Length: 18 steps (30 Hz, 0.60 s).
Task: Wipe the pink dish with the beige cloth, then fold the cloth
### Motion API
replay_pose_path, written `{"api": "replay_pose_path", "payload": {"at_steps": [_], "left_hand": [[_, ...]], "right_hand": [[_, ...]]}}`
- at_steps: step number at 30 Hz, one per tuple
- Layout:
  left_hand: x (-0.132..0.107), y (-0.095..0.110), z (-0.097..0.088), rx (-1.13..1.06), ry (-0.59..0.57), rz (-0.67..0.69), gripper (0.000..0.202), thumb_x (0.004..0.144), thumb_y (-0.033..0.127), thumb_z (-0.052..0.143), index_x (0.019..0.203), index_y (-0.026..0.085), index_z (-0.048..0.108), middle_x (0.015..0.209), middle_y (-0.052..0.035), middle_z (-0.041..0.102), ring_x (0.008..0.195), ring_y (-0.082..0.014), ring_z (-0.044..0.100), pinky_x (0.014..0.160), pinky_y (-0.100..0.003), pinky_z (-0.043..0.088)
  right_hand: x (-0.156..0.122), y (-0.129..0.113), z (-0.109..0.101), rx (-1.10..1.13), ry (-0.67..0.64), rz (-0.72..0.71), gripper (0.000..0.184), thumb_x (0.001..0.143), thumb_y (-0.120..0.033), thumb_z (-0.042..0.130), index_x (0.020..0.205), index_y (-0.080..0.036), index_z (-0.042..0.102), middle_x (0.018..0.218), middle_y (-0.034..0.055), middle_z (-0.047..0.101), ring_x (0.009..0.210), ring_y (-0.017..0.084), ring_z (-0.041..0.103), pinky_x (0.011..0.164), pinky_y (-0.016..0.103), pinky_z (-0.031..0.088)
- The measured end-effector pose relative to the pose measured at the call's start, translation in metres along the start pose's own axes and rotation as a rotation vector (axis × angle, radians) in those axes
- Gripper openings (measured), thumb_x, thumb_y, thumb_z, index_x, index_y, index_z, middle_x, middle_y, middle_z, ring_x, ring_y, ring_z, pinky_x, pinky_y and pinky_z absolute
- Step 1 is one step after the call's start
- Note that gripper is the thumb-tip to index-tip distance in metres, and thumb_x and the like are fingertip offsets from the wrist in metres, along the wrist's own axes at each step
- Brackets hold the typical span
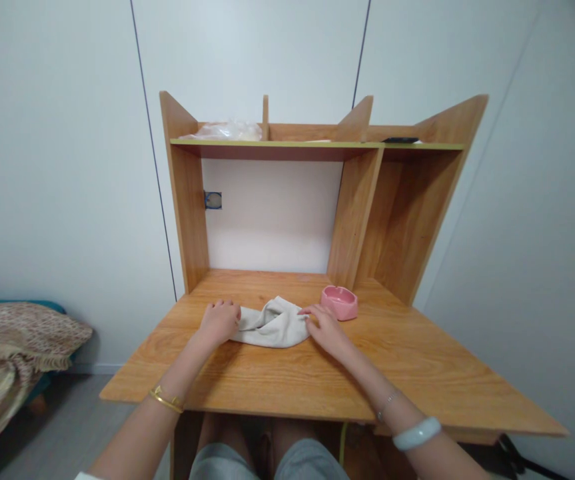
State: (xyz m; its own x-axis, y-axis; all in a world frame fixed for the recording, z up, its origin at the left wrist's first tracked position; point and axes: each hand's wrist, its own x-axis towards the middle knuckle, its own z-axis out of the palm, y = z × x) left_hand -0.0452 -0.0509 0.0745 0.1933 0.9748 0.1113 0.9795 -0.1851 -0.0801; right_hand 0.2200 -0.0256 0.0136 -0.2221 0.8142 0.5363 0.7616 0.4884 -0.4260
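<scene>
A light grey cloth, crumpled and folded over itself with a loop in its middle, lies on the wooden desk. My left hand is closed around its left end, and the fingertips are partly hidden. At the opposite end, the thumb and fingers of my right hand grip the cloth's edge, with the index finger stretched along its top. Just behind my right hand stands a pink bowl with a scalloped rim.
A wooden shelf unit rises from the desk's back edge. On it are a clear plastic bag and a dark flat object. A wall socket box shows behind. At left is a bed with a patterned blanket.
</scene>
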Motion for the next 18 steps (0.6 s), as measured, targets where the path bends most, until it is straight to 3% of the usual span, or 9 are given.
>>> {"api": "replay_pose_path", "payload": {"at_steps": [3,7,10,13,18], "left_hand": [[0.008,-0.003,0.008,0.003,0.024,0.029,0.04,0.073,0.007,0.046,0.107,0.023,0.057,0.119,-0.0072,0.057,0.109,-0.0237,0.05,0.087,-0.036,0.039],[0.016,-0.01,0.028,-0.023,-0.069,0.015,0.041,0.074,0.007,0.044,0.111,0.022,0.055,0.117,-0.009,0.058,0.106,-0.0244,0.054,0.087,-0.038,0.041],[0.016,-0.012,0.035,-0.039,-0.08,0.022,0.041,0.074,0.009,0.044,0.112,0.021,0.055,0.118,-0.0095,0.058,0.105,-0.0242,0.055,0.085,-0.036,0.043],[0.013,-0.012,0.034,-0.043,-0.07,0.033,0.04,0.075,0.009,0.044,0.112,0.021,0.054,0.118,-0.0099,0.057,0.104,-0.0239,0.056,0.084,-0.035,0.044],[0.013,-0.012,0.032,-0.053,-0.074,0.056,0.038,0.075,0.008,0.043,0.109,0.019,0.055,0.118,-0.0111,0.056,0.104,-0.0242,0.056,0.084,-0.037,0.045]], "right_hand": [[0.006,-0.008,0.006,-0.068,-0.088,-0.002,0.034,0.075,-0.007,0.043,0.101,-0.02,0.061,0.107,0.0061,0.063,0.103,0.019,0.053,0.09,0.032,0.037],[0.015,0.0,0.017,-0.179,-0.121,0.274,0.033,0.078,-0.016,0.049,0.109,-0.013,0.056,0.109,0.0138,0.062,0.104,0.023,0.055,0.086,0.032,0.039],[0.02,0.008,0.021,-0.139,-0.129,0.401,0.037,0.073,-0.021,0.056,0.109,-0.014,0.057,0.106,0.0131,0.064,0.102,0.025,0.057,0.083,0.031,0.041],[0.021,0.012,0.017,-0.083,-0.102,0.435,0.045,0.069,-0.013,0.054,0.114,-0.014,0.055,0.107,0.0119,0.065,0.097,0.023,0.06,0.079,0.028,0.042],[0.006,0.018,-0.002,-0.198,-0.059,0.535,0.044,0.069,-0.016,0.054,0.113,-0.019,0.055,0.103,0.0111,0.065,0.094,0.025,0.061,0.076,0.031,0.042]]}}
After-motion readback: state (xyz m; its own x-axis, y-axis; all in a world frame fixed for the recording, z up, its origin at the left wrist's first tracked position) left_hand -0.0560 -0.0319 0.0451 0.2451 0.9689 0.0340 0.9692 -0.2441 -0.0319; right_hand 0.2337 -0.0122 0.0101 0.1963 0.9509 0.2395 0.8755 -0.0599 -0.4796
